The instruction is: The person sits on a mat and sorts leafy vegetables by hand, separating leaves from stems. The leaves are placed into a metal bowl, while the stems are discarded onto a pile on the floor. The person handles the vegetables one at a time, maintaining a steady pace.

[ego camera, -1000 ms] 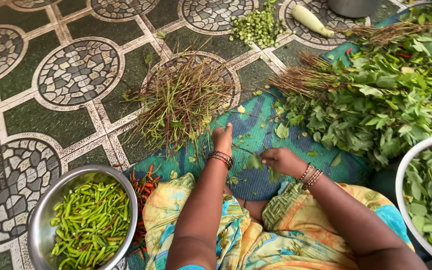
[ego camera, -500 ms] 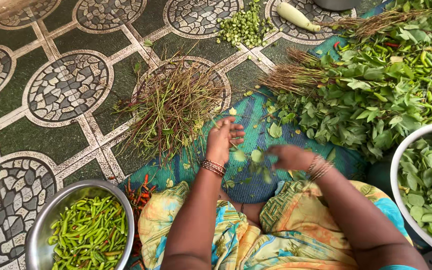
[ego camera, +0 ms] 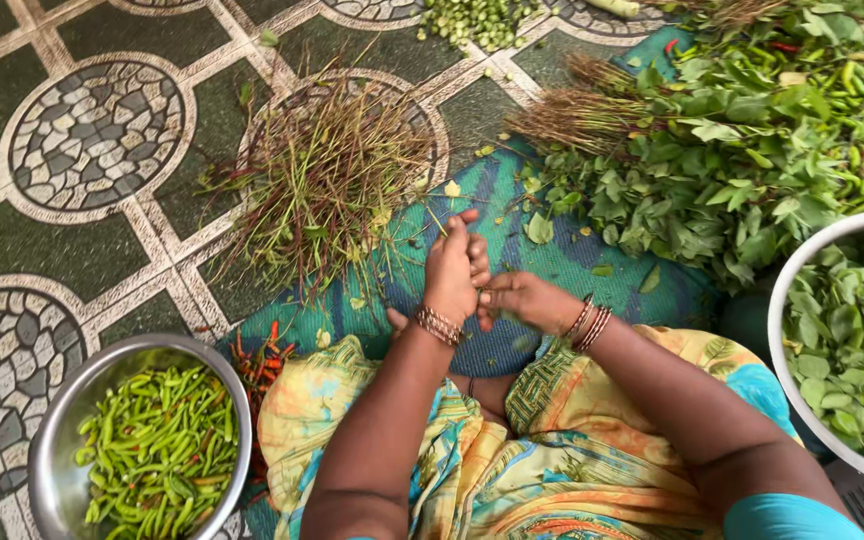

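Your left hand (ego camera: 452,268) and right hand (ego camera: 515,298) met over the mat (ego camera: 562,265). I couldn't tell what they gripped. Stems (ego camera: 327,175) lay just beyond.

Bare teal mat (ego camera: 562,265) ahead; stem pile (ego camera: 327,180) blocks left, leafy heap (ego camera: 732,170) and bowl (ego camera: 787,300) right

i sit on a floor (ego camera: 12,240) of dark green tiles set with round grey cobble medallions and pale crossing bands. one medallion (ego camera: 97,135) lies up and left of the teal woven mat (ego camera: 572,260) under me; another sits down and left of the mat. soft, even daylight, no hard shadows.
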